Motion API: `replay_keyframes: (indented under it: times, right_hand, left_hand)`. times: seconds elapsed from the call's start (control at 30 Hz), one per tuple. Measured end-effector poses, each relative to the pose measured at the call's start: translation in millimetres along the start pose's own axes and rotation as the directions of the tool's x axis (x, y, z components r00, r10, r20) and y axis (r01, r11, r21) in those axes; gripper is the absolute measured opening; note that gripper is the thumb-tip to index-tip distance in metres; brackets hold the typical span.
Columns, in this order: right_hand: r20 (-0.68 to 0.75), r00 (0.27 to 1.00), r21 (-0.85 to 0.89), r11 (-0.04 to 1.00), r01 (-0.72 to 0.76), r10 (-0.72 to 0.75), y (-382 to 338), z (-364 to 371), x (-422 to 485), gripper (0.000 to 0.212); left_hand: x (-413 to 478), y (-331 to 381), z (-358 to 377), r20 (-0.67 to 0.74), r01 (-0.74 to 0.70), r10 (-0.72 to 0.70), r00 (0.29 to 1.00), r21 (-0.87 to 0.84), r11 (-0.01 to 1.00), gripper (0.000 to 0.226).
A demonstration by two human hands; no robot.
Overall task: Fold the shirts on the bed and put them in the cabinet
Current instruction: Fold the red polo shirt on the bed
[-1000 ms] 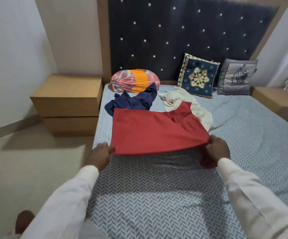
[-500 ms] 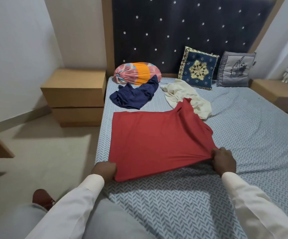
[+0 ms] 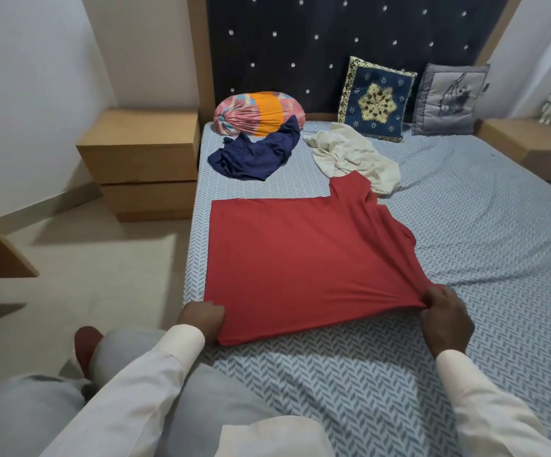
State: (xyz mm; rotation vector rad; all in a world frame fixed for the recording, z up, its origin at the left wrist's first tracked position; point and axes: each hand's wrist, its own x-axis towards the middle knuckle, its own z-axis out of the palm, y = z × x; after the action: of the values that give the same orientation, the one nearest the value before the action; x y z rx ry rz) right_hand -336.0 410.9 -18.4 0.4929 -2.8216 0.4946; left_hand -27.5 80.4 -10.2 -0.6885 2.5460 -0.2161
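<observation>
The red shirt (image 3: 300,265) lies spread on the bed (image 3: 472,232), reaching away from the fingers of both hands. The left hand (image 3: 201,316) grips its near left corner, fingers curled under the cloth and hidden. The right hand (image 3: 447,319) pinches the near right corner, bunched so that its edge cannot be made out. Well beyond the fingers lie a crumpled navy shirt (image 3: 257,153) and a cream shirt (image 3: 350,153), the latter partly covered by the red sleeve.
</observation>
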Motion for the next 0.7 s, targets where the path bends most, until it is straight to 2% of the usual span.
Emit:
replay_keyframes:
  times: [0.13,0.17,0.23,0.33,0.4,0.47,0.5,0.53,0.63,0.67,0.7]
  right_hand:
    - [0.090,0.996,0.025,1.000,0.005,-0.007,14.5,13.8,-18.5,0.036]
    - [0.092,0.995,0.074,0.996,-0.050,0.043,21.7,16.9,-19.5,0.039]
    - [0.095,0.959,0.207,0.937,-0.280,0.266,36.4,21.7,-19.1,0.041]
    - [0.218,0.775,0.255,0.732,-0.632,0.593,49.3,21.9,-12.3,0.050]
    - [0.332,0.660,0.215,0.627,-0.749,0.674,53.0,27.7,3.6,0.060]
    - [0.485,0.590,0.273,0.529,-0.803,0.646,51.8,38.9,25.1,0.079]
    - [0.559,0.584,0.313,0.502,-0.806,0.589,48.5,43.9,35.9,0.082]
    - [0.605,0.586,0.383,0.449,-0.807,0.538,42.4,43.2,44.2,0.076]
    - [0.733,0.570,0.598,0.045,-0.800,0.372,12.2,22.9,54.3,0.037]
    - [0.767,0.574,0.611,-0.053,-0.790,0.285,7.6,21.4,59.0,0.029]
    - [0.772,0.582,0.621,-0.107,-0.777,0.257,5.8,18.0,62.4,0.026]
  left_hand:
    - [3.7,7.8,-7.5,0.155,-0.015,0.023,0.988,-0.053,0.999,0.042]
    - [6.0,11.0,-12.1,0.203,-0.020,0.037,0.978,-0.086,0.996,0.045]
    - [15.0,15.8,-17.3,0.179,-0.006,0.046,0.983,-0.222,0.975,0.040]
    - [37.7,27.2,-22.5,-0.023,-0.046,0.039,0.999,-0.436,0.899,0.033]
    - [54.0,46.6,-24.9,-0.100,-0.109,0.067,0.993,-0.506,0.856,0.048]
    - [63.9,70.1,-26.0,-0.103,-0.159,0.123,0.987,-0.549,0.820,0.071]
    - [65.7,80.7,-26.8,-0.097,-0.174,0.145,0.985,-0.538,0.825,0.078]
    - [70.5,90.5,-26.6,-0.092,-0.188,0.164,0.982,-0.507,0.841,0.082]
    - [77.2,108.5,-22.2,-0.052,-0.188,0.184,0.982,-0.414,0.891,0.084]
    - [77.9,111.0,-20.4,-0.043,-0.180,0.178,0.983,-0.397,0.900,0.084]
    - [78.9,112.0,-20.2,-0.040,-0.173,0.171,0.985,-0.389,0.905,0.084]
